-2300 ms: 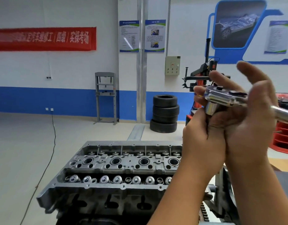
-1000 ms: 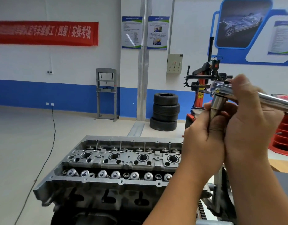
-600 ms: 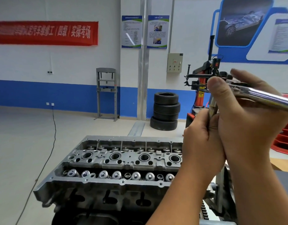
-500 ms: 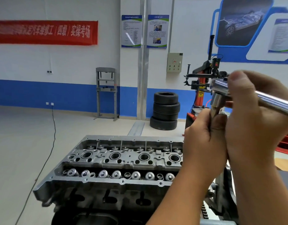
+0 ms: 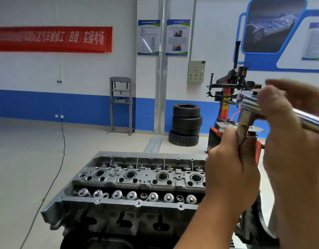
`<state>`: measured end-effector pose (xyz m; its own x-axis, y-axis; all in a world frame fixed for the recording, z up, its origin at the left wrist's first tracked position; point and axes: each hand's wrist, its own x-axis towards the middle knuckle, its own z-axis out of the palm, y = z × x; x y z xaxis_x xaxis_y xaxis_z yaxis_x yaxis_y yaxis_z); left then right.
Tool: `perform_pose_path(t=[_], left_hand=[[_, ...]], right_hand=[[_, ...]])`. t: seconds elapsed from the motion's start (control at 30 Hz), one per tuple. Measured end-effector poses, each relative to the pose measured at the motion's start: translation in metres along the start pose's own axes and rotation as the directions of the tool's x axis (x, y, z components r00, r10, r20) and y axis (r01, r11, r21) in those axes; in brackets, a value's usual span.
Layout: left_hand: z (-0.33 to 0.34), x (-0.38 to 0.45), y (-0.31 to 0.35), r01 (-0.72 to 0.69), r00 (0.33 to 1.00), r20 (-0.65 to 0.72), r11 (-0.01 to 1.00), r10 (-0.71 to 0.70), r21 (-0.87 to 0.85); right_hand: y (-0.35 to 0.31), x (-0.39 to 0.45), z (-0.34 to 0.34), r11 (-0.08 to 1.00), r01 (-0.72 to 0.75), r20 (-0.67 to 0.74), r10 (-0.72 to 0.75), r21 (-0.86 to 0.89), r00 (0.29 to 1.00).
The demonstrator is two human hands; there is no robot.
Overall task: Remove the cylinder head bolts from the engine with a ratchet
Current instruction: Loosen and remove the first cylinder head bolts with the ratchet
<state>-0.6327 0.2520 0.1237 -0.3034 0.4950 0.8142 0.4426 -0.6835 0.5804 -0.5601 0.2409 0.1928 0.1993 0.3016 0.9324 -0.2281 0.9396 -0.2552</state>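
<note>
The grey cylinder head (image 5: 133,178) sits on the engine below, valve springs and spark-plug wells exposed. In the air to its right I hold a chrome ratchet (image 5: 248,102) whose handle runs off to the right. My right hand (image 5: 291,126) grips the handle near the ratchet head, thumb by the head. A socket (image 5: 245,119) hangs under the head, and a dark shaft below it disappears into my left hand (image 5: 230,169), which grips that shaft in a fist. What the shaft is cannot be told.
A stack of tyres (image 5: 186,126) stands on the floor behind the engine. A red tyre changer (image 5: 228,97) is just behind my hands, a grey shop press (image 5: 121,105) is by the wall, and a black cable (image 5: 62,141) runs across the floor at left.
My right hand has been swinging the ratchet handle back and forth while my left hand keeps hold of the shaft under the socket. The engine has not moved.
</note>
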Motion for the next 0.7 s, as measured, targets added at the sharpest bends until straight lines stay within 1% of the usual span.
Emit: perform_pose_path(t=[0.03,0.07,0.1,0.13,0.17,0.2,0.23,0.27,0.3,0.33,0.37,0.4,0.43,0.5,0.53,0.57,0.6,0.67,0.7], left_hand=[[0.000,0.000,0.000,-0.007,1.000,-0.006,1.000,0.007,0.004],[-0.001,0.000,-0.001,-0.015,1.000,-0.013,1.000,0.015,-0.004],[-0.002,-0.001,-0.002,-0.022,1.000,-0.019,1.000,0.022,-0.019],[-0.004,-0.001,-0.003,-0.023,1.000,-0.019,0.999,0.022,-0.033],[-0.005,-0.002,-0.004,-0.016,1.000,-0.009,0.999,0.015,-0.039],[-0.006,-0.002,-0.006,-0.007,1.000,0.010,0.999,0.007,-0.039],[-0.007,-0.002,-0.007,-0.004,1.000,0.030,0.999,0.005,-0.035],[-0.007,-0.002,-0.007,-0.005,0.999,0.046,1.000,0.006,-0.029],[-0.006,-0.002,-0.007,-0.005,0.998,0.057,1.000,0.007,-0.026],[-0.006,-0.002,-0.006,-0.007,0.998,0.059,1.000,0.009,-0.026],[-0.005,-0.003,-0.006,-0.010,0.999,0.052,1.000,0.011,-0.025],[-0.005,-0.003,-0.006,-0.015,0.999,0.037,0.999,0.016,-0.028],[-0.005,-0.003,-0.006,-0.022,1.000,0.021,0.999,0.023,-0.036],[-0.004,-0.004,-0.007,-0.033,0.999,-0.007,0.998,0.033,-0.052],[-0.004,-0.004,-0.007,-0.040,0.999,-0.014,0.998,0.039,-0.056],[-0.004,-0.004,-0.007,-0.042,0.999,-0.014,0.997,0.041,-0.059],[-0.003,-0.004,-0.006,-0.036,0.999,-0.011,0.997,0.036,-0.066],[-0.003,-0.005,-0.006,-0.024,1.000,-0.003,0.996,0.024,-0.091],[-0.003,-0.005,-0.006,-0.028,1.000,-0.004,0.994,0.028,-0.107]], right_hand=[[0.002,0.002,0.002,0.999,0.001,0.010,0.000,-0.035,1.000],[0.004,0.004,0.001,0.994,0.038,0.019,-0.036,-0.098,0.999],[0.005,0.005,0.002,1.000,-0.009,0.025,0.009,-0.024,1.000],[0.009,0.006,0.001,0.991,-0.098,0.003,0.098,0.090,0.995],[0.010,0.008,0.002,0.946,-0.225,0.025,0.226,0.235,0.974],[0.009,0.010,0.003,0.846,-0.378,0.108,0.365,0.377,0.925],[0.010,0.013,0.001,0.737,-0.510,0.195,0.476,0.444,0.858],[0.010,0.016,-0.001,0.643,-0.607,0.273,0.548,0.467,0.790],[0.009,0.017,-0.003,0.573,-0.661,0.327,0.582,0.485,0.745],[0.011,0.019,-0.006,0.538,-0.686,0.349,0.599,0.490,0.720],[0.012,0.019,-0.007,0.544,-0.683,0.345,0.598,0.488,0.723],[0.013,0.017,-0.006,0.581,-0.659,0.322,0.582,0.478,0.747],[0.014,0.014,-0.004,0.651,-0.610,0.278,0.547,0.452,0.790],[0.015,0.007,0.000,0.824,-0.431,0.193,0.386,0.368,0.902],[0.016,0.004,0.002,0.886,-0.333,0.179,0.289,0.323,0.941],[0.015,0.002,0.004,0.929,-0.255,0.169,0.215,0.270,0.962],[0.015,0.001,0.007,0.950,-0.208,0.154,0.175,0.231,0.972],[0.016,0.000,0.010,0.965,-0.187,0.132,0.163,0.187,0.978],[0.016,0.000,0.011,0.963,-0.198,0.139,0.174,0.183,0.975]])
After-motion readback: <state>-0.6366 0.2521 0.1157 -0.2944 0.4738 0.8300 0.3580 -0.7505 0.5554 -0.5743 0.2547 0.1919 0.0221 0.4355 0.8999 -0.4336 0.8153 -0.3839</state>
